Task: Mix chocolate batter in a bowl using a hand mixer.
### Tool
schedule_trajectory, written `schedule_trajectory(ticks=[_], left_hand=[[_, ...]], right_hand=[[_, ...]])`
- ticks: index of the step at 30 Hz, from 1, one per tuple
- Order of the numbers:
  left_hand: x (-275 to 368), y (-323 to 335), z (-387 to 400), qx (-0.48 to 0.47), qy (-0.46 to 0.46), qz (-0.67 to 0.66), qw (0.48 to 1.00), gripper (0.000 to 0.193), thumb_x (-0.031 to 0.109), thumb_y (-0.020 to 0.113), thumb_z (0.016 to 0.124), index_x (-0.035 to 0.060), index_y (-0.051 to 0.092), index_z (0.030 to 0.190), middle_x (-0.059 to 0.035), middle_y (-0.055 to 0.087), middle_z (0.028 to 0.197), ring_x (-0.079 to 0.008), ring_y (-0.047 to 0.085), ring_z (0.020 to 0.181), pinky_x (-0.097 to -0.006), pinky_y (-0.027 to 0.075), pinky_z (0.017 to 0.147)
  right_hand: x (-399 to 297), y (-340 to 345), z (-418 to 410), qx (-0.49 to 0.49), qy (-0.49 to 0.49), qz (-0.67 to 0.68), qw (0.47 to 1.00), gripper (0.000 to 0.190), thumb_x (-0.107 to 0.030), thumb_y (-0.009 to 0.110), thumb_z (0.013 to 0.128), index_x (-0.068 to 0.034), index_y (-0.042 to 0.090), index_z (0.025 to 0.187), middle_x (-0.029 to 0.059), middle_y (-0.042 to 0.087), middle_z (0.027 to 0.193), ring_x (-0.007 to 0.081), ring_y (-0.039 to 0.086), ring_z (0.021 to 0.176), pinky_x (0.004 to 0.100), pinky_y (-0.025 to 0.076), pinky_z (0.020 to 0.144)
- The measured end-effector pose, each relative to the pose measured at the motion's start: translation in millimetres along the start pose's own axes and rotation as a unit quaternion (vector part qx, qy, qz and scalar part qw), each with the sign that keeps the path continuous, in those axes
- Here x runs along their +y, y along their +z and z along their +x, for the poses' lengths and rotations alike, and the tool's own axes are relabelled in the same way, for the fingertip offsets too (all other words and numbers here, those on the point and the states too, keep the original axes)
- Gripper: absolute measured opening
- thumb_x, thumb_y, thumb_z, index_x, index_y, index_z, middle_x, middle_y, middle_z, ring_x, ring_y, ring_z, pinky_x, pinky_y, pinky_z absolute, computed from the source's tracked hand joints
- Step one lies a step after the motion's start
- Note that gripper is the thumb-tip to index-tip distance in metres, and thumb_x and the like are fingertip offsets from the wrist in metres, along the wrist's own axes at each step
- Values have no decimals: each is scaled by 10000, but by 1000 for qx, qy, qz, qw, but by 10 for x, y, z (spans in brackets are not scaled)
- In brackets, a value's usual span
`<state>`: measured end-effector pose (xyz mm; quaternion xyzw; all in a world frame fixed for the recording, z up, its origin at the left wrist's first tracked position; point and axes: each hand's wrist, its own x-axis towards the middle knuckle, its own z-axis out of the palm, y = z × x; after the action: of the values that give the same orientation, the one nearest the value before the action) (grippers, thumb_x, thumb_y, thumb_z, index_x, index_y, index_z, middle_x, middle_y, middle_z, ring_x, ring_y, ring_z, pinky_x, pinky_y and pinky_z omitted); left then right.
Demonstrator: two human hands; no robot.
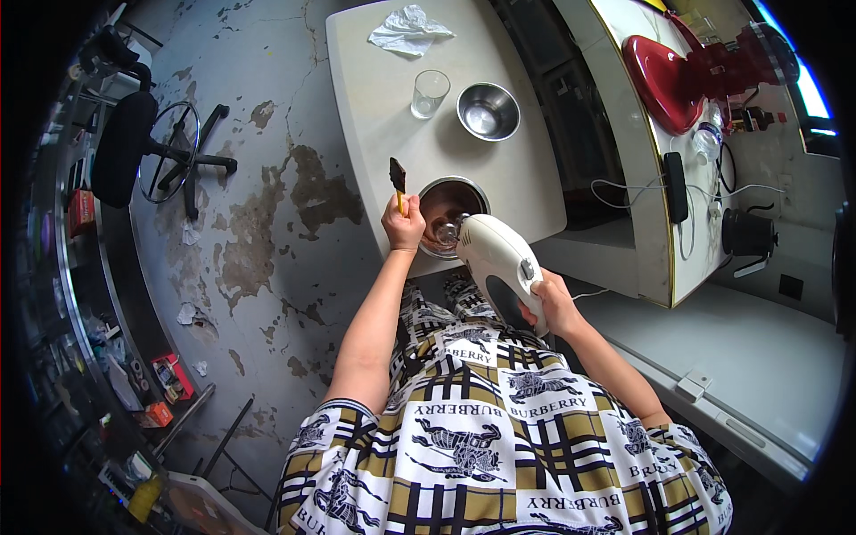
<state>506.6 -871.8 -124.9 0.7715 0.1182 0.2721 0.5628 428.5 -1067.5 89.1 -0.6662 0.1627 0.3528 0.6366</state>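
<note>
My left hand [403, 224] grips the yellow handle of a spatula [398, 176], its dark, coated-looking head pointing up beside the rim of a metal bowl. That bowl [487, 195] stands near the table's front edge with a brown mixture inside. In my right hand [554, 301] is a white electric hand mixer [498, 257], whose beaters reach down into the bowl; whether they are turning, I cannot tell. Farther back on the table [374, 134] stand a clear drinking glass [429, 95] and a second metal bowl [488, 112], with a crumpled white paper [410, 31] behind them.
On the right, a counter holds a red stand mixer [669, 87], a black power strip [675, 187] with cables, and a black kettle [747, 233]. A white chest freezer [722, 348] is at my right. A black swivel chair [127, 148] and cluttered shelves stand left.
</note>
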Motion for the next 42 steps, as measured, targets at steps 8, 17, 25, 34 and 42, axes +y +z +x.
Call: schedule_trajectory(ticks=[8,17,25,34,42], left_hand=[[20,8,6,4,4,-9,1000,215,150,561,767,56,438,617,-75,445,523,-268,447,465,-341,371,453],[-26,9,-16,3,16,4,1000,334,133,579,764,69,308,578,-65,506,577,-193,423,442,-292,357,437],[-18,1,-19,-3,7,1,1000,327,140,577,766,71,314,585,-69,516,589,-202,449,467,-297,369,458],[-3,0,-5,6,15,-3,1000,255,143,568,766,62,385,609,-78,490,562,-242,458,471,-321,374,455],[20,1,-13,7,-2,-11,1000,204,150,555,771,53,449,626,-88,456,528,-282,466,481,-345,382,462]], right_hand=[[16,16,14,4,-4,5,1000,287,-200,366,684,23,430,853,80,456,560,126,414,446,244,338,414],[41,26,67,-5,-18,12,1000,295,-193,359,682,26,432,865,91,460,560,131,417,441,246,340,411],[40,40,100,10,-33,38,999,311,-203,350,686,20,436,885,91,456,552,135,410,426,246,343,398],[71,24,70,15,-21,38,999,304,-199,353,687,21,434,880,96,460,559,137,413,433,249,345,402],[88,-10,5,11,-8,31,999,303,-200,354,688,22,434,877,96,462,561,137,413,435,250,342,404]])
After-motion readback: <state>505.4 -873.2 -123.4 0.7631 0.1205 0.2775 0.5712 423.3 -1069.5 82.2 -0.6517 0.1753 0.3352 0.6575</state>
